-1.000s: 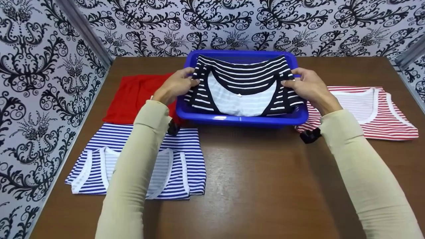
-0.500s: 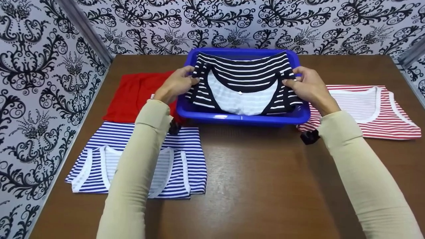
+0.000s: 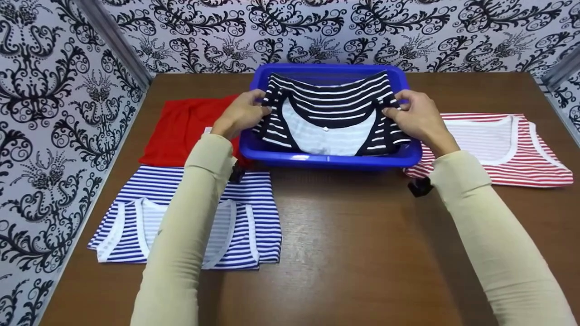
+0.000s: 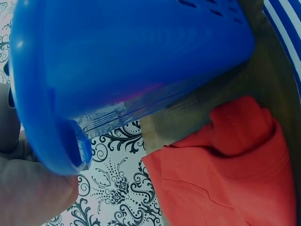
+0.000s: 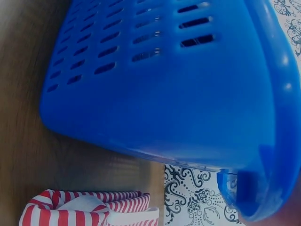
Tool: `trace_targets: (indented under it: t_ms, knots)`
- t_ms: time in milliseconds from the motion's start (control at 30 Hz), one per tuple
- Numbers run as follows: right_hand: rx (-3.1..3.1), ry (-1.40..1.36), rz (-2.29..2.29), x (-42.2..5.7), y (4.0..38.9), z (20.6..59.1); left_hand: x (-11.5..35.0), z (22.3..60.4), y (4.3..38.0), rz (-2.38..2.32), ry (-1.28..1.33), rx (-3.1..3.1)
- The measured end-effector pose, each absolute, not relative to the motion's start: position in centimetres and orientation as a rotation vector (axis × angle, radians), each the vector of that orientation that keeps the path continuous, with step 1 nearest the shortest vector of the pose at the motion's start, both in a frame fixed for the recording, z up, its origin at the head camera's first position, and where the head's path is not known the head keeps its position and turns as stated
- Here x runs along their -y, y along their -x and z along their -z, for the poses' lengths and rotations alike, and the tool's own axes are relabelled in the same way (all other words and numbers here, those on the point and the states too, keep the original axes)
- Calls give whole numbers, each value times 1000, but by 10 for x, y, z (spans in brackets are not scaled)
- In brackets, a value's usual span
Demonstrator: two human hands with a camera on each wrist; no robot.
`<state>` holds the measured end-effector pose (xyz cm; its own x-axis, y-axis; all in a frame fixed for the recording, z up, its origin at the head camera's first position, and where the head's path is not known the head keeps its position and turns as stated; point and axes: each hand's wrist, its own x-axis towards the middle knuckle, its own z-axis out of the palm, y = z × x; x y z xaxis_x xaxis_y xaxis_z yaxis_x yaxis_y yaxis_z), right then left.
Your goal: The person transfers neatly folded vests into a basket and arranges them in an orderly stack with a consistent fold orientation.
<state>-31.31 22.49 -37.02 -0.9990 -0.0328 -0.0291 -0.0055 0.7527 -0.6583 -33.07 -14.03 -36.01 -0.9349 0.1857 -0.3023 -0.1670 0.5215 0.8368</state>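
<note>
A folded black-and-white striped tank top (image 3: 335,104) with a pale inner neckline lies in the blue plastic basket (image 3: 290,158). My left hand (image 3: 240,114) pinches its left side at the basket's left rim, thumb on top. On the opposite side, my right hand (image 3: 419,118) pinches the right edge the same way. The fingers underneath are mostly hidden by cloth and rim. In the left wrist view, part of the left hand (image 4: 33,193) shows by the basket's rim (image 4: 28,94). The right wrist view is mostly filled by the slotted basket wall (image 5: 188,94).
A folded red garment (image 3: 181,127) lies left of the basket, with a blue-and-white striped tank top (image 3: 253,217) in front of it. To the right is a red-and-white striped tank top (image 3: 521,158). Patterned walls (image 3: 317,27) border the brown table (image 3: 344,244).
Both hands keep their grip on the striped tank top in the basket. My right hand has edged slightly left, and the head view has shifted a little.
</note>
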Motion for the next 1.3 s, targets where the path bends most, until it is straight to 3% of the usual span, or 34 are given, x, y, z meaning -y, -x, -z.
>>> trace_targets:
  t_ms: [1300]
  knots:
    - [-2932, -38, 1018, -214, 309, 369, 134, 357, 327, -1135, -53, -2568]
